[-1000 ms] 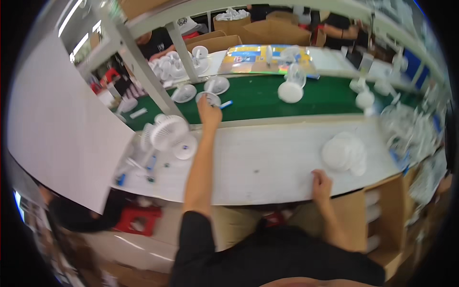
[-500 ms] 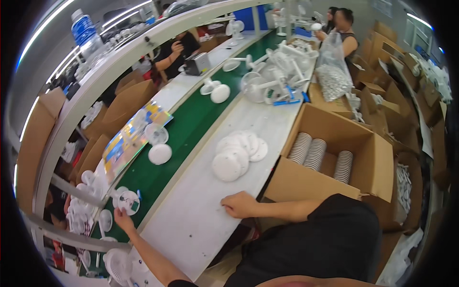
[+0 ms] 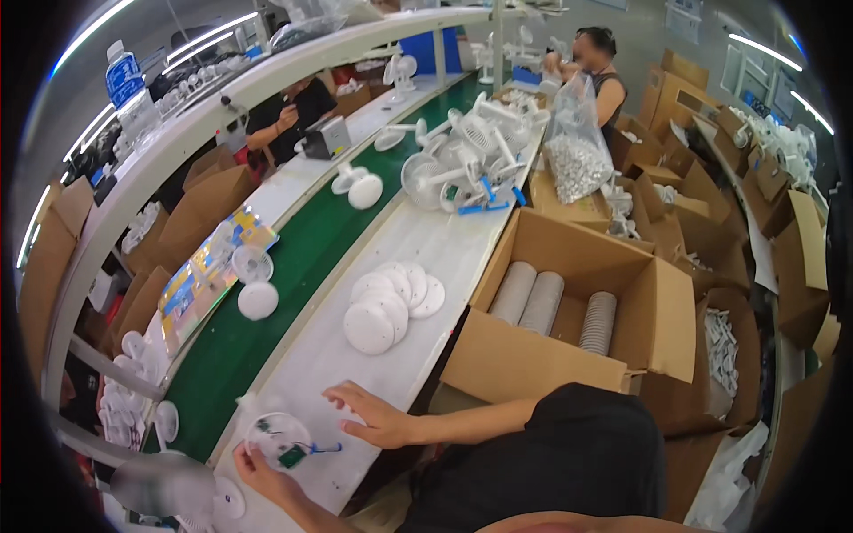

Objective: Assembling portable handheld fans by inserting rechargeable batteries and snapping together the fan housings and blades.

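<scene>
Pinching the rim of a round white fan base (image 3: 277, 430) over the white surface (image 3: 418, 240), your left hand (image 3: 258, 469) is apart from your empty, loosely spread right hand (image 3: 378, 419).

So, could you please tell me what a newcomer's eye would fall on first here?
Probably the open cardboard box right of centre, holding three columns of stacked discs. Next, the heap of white fan assemblies at the white bench's far end, and the overlapping white discs nearer the person. At lower left, the left hand holds a round fan base with a green circuit board, the right hand open beside it.
</scene>
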Tool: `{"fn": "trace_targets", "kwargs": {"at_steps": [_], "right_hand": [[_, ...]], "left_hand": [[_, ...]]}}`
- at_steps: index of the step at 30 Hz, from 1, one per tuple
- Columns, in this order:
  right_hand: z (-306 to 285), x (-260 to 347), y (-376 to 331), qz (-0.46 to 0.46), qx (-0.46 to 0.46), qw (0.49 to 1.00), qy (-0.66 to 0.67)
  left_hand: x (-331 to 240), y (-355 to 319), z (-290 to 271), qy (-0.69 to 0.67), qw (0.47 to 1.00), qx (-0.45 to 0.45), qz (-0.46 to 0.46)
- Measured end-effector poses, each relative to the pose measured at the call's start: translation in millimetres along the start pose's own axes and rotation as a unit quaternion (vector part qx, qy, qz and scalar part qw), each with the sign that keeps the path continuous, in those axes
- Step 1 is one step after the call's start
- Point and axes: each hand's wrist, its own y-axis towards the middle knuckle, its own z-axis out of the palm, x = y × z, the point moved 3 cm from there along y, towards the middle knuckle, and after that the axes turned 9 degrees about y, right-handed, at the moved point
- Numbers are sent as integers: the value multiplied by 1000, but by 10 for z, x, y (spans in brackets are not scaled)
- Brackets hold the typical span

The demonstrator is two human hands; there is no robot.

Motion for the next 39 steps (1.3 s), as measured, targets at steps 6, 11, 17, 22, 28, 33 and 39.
{"fn": "trace_targets", "kwargs": {"at_steps": [6, 11, 17, 22, 28, 33, 39], "right_hand": [[332, 242, -193, 194, 183, 952, 154], [497, 569, -52, 189, 145, 950, 204], [-27, 664, -162, 225, 49, 960, 160], [265, 764, -109, 232, 100, 949, 189], [137, 903, -244, 313, 125, 907, 253], [102, 894, -351, 349, 124, 871, 323], [188, 931, -348, 361, 115, 853, 359]], "left_hand": [[-492, -463, 108, -63, 996, 36, -58], [-798, -791, -160, 7, 998, -54, 44], [-1202, -1126, 229, 158, 966, 124, 160], [-1077, -1108, -2, 179, 952, 135, 207], [-1119, -1111, -78, 211, 946, 107, 223], [-1174, -1182, 43, 182, 974, 57, 122], [-1164, -1104, -12, 207, 954, 132, 173]]}}
